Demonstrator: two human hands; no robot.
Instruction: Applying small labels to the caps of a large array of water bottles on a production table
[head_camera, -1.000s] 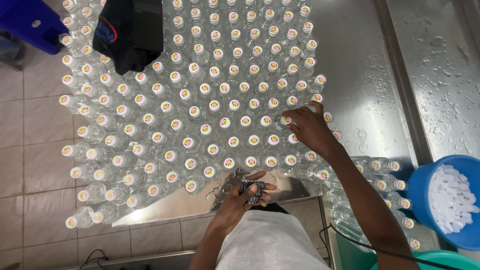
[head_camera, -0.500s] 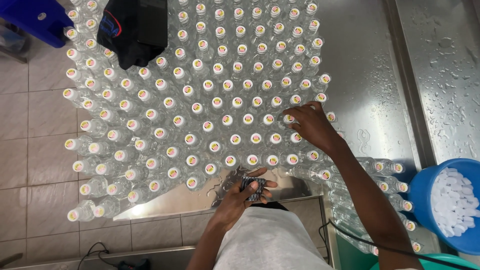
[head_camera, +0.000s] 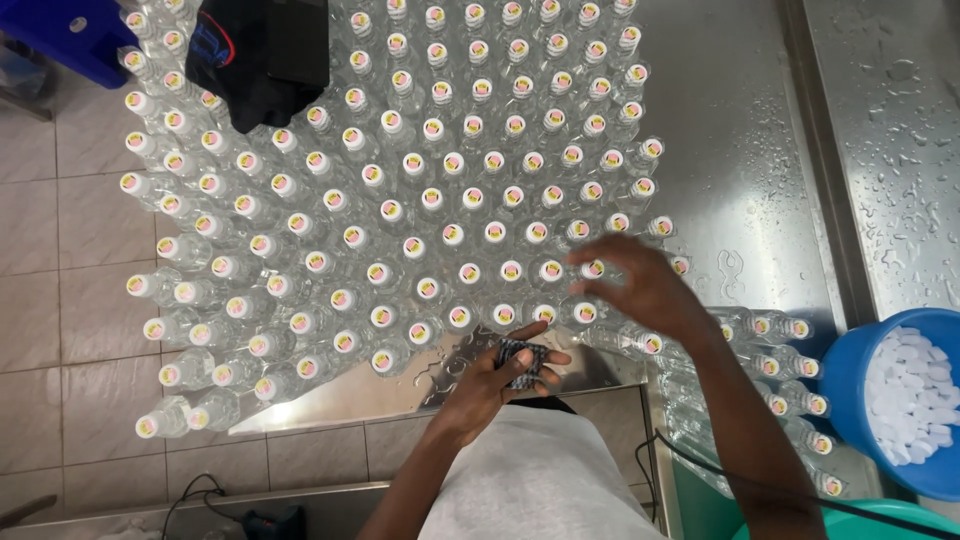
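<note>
the left hand (head_camera: 490, 385) gripped a small dark stack (head_camera: 522, 360) just below the bottles (head_camera: 420, 200), while the right hand (head_camera: 640, 285), fingers spread and empty, hovered over their near right edge.

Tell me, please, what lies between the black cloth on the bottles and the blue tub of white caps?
In the head view, rows of capped clear plastic bottles, then bare wet steel table, separate the black cloth from the blue tub.

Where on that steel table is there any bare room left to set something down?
Bare steel table runs right of the upright bottles, up to the raised ridge. A small free patch lies at the near edge by the left hand. The bottle block is packed tight, and lying bottles crowd the corner beside the blue bucket.
</note>
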